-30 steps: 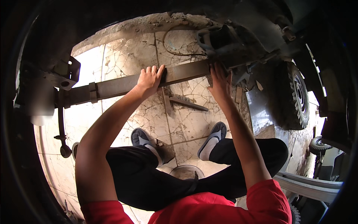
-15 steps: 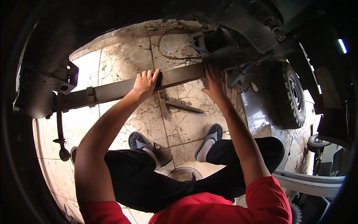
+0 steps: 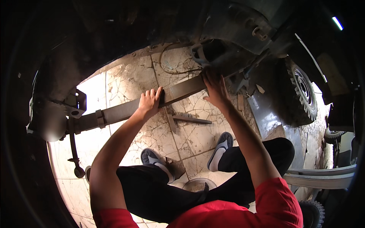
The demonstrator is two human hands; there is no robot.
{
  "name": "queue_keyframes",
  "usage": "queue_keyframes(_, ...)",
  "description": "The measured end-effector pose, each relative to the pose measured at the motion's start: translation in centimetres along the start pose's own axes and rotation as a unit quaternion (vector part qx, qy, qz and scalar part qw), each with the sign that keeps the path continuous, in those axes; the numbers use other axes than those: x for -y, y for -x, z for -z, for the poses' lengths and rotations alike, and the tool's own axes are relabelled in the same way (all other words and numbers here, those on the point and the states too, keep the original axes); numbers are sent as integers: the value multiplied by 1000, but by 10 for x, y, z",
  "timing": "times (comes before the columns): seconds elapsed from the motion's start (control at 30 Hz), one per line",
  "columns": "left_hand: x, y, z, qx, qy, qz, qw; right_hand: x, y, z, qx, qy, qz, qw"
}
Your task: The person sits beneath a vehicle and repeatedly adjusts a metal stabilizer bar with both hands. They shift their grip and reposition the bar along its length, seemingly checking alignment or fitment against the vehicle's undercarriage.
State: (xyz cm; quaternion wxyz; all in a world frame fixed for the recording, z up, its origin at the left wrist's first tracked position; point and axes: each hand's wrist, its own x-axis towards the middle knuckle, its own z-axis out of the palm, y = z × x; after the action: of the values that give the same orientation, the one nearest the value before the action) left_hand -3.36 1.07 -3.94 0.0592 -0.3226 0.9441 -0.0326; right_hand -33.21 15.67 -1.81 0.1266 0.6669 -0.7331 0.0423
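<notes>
A long, flat steel leaf spring runs across in front of me, with a clip around it toward the left. My left hand is closed over its middle, fingers toward the far edge, thumb hidden. Right beside those fingers lies a dark patch; whether shadow or object, I cannot tell. Farther right, my right hand grips the spring where it runs into shade, fingers over the far side and thumb on the near side. Below the spring, a wire brush lies on the floor against a narrow flat strip.
Dark vehicle bodywork arches overhead. A bracket and a hanging rod are at the left. To the right stands a treaded wheel, with a metal rail nearer me. Cracked tiles cover the floor; a hose lies beyond the spring.
My view has shifted, so the spring and floor appear lower and slightly farther right. Both hands stay at about the same places on the spring.
</notes>
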Motion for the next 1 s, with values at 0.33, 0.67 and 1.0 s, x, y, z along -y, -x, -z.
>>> queue_keyframes(0.33, -7, 3, 8, 29, -11, -1, 1000, 5, -2, 3, 8, -31, -18, 999)
queue_keyframes(0.67, -7, -2, -4, -72, 53, -21, 996, -6, 16, -12, -31, -22, -10, 999)
queue_keyframes(1.0, 1, 3, -8, -65, -30, -17, 997, 8, 0, -9, -54, -101, -46, 992)
